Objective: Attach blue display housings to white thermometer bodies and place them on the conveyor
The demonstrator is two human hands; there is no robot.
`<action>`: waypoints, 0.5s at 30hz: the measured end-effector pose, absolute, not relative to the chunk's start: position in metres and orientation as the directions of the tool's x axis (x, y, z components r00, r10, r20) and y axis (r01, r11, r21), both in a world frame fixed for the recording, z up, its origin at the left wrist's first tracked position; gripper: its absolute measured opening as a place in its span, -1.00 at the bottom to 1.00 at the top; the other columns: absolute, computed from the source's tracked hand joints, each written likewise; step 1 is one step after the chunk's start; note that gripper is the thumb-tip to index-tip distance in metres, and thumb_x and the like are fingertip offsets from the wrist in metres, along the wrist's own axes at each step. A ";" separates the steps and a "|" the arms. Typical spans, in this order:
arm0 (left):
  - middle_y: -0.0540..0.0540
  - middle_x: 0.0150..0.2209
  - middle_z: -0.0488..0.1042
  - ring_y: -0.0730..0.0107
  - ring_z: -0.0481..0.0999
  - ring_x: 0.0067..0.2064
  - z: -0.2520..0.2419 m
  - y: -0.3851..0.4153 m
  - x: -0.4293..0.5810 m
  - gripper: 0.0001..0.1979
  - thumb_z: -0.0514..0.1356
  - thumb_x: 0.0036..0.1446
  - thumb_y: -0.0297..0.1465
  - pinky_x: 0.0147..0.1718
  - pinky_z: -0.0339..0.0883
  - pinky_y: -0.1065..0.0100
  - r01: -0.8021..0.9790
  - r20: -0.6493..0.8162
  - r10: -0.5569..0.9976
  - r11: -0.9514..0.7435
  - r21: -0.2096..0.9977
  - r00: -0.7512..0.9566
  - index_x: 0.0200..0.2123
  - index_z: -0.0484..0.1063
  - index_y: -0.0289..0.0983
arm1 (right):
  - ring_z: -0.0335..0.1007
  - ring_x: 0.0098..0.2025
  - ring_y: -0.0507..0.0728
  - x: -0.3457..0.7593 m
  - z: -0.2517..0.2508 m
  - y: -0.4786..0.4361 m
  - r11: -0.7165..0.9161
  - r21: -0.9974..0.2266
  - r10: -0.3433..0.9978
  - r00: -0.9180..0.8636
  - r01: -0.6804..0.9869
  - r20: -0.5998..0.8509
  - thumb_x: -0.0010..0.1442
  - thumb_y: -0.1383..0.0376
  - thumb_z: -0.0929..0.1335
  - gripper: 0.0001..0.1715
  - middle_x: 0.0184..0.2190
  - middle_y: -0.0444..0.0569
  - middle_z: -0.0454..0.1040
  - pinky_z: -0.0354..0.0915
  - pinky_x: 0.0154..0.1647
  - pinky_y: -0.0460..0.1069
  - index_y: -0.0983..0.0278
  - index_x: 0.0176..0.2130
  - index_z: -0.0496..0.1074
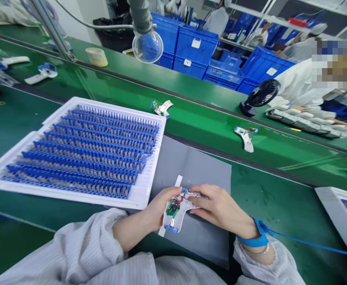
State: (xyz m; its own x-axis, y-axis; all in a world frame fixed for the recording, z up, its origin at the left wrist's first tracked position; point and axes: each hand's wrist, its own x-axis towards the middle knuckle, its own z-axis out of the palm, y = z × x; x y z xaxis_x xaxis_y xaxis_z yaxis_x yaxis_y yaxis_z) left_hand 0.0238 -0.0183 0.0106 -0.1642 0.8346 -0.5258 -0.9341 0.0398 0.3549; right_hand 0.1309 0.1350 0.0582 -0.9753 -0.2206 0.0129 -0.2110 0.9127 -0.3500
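My left hand [158, 208] grips a white gun-shaped plastic housing [183, 217] along its left side, thumb near the top. Inside the open shell are a green circuit board [172, 208], red wires and a metal cylinder by the blue end piece [171, 228]. My right hand [216, 206] is closed around the handle part, its fingers lying over the shell and partly hiding it. A blue band circles my right wrist. Under both hands lies a grey mat [203, 170], with a white strip [178, 181] sticking out behind the housing.
To the left is a white foam tray [149, 174] holding rows of small blue-and-grey parts. Similar housings [246, 138] lie on the green conveyor belt [197, 122] ahead. Another tray [334, 206] stands at right. Beyond the belt are a black fan [259, 95], a tape roll [96, 57] and co-workers.
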 end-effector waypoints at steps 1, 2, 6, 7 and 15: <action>-0.07 -0.39 0.50 0.38 0.45 -0.32 0.010 -0.018 0.025 -0.65 0.31 -0.12 -0.23 -0.29 0.25 0.41 -0.927 -0.506 0.847 0.047 0.372 -0.160 -0.31 0.45 -0.36 | 0.32 -0.13 0.14 0.137 0.052 0.142 0.914 -0.359 -0.197 -0.980 -0.188 0.012 0.30 0.16 0.22 -0.70 -0.06 0.06 0.35 0.27 -0.18 0.04 0.22 -0.07 0.40; -0.10 -0.29 0.51 0.35 0.46 -0.25 0.010 -0.019 0.026 -0.61 0.30 -0.09 -0.21 -0.24 0.25 0.39 -0.919 -0.487 0.860 0.057 0.391 -0.154 -0.23 0.42 -0.34 | 0.32 -0.11 0.14 0.145 0.045 0.154 0.918 -0.367 -0.153 -0.988 -0.150 0.022 0.30 0.16 0.22 -0.70 -0.05 0.05 0.36 0.28 -0.15 0.02 0.21 -0.08 0.40; -0.18 -0.01 0.39 0.26 0.40 -0.06 0.011 -0.023 0.026 -0.49 0.23 0.00 -0.14 -0.15 0.20 0.32 -0.868 -0.496 0.867 0.206 0.452 -0.052 -0.03 0.26 -0.25 | 0.38 -0.13 0.09 0.205 0.012 0.236 0.907 -0.267 0.368 -0.921 0.325 0.131 0.25 0.05 0.22 -0.66 -0.10 -0.06 0.41 0.32 -0.11 -0.05 0.15 -0.19 0.46; -0.19 -0.04 0.41 0.28 0.42 -0.09 0.011 -0.023 0.026 -0.54 0.20 0.02 -0.15 -0.18 0.20 0.34 -0.850 -0.511 0.859 0.245 0.467 -0.033 -0.06 0.26 -0.27 | 0.39 -0.16 0.13 0.225 0.006 0.259 0.866 -0.230 0.487 -0.853 0.444 0.188 0.21 0.00 0.23 -0.60 -0.14 -0.01 0.42 0.34 -0.14 0.00 0.20 -0.24 0.46; -0.08 -0.31 0.45 0.51 0.39 -0.40 0.013 -0.019 0.024 -0.71 0.17 0.02 -0.24 -0.41 0.09 0.45 -0.836 -0.550 0.834 0.274 0.475 -0.039 -0.25 0.28 -0.31 | 0.29 -0.09 0.42 0.286 0.006 0.355 0.524 -0.198 0.797 -0.395 0.828 0.456 0.10 -0.07 0.23 -0.39 -0.23 0.29 0.39 0.30 -0.23 0.24 0.42 -0.22 0.38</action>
State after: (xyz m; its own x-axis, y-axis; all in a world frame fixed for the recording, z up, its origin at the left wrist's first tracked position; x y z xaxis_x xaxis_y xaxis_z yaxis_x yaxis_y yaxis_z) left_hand 0.0239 -0.0186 0.0130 -0.0391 0.8341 -0.5503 -0.8362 0.2741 0.4750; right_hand 0.2865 0.3550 0.0058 -0.3948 0.7974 0.4563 0.8284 0.5237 -0.1984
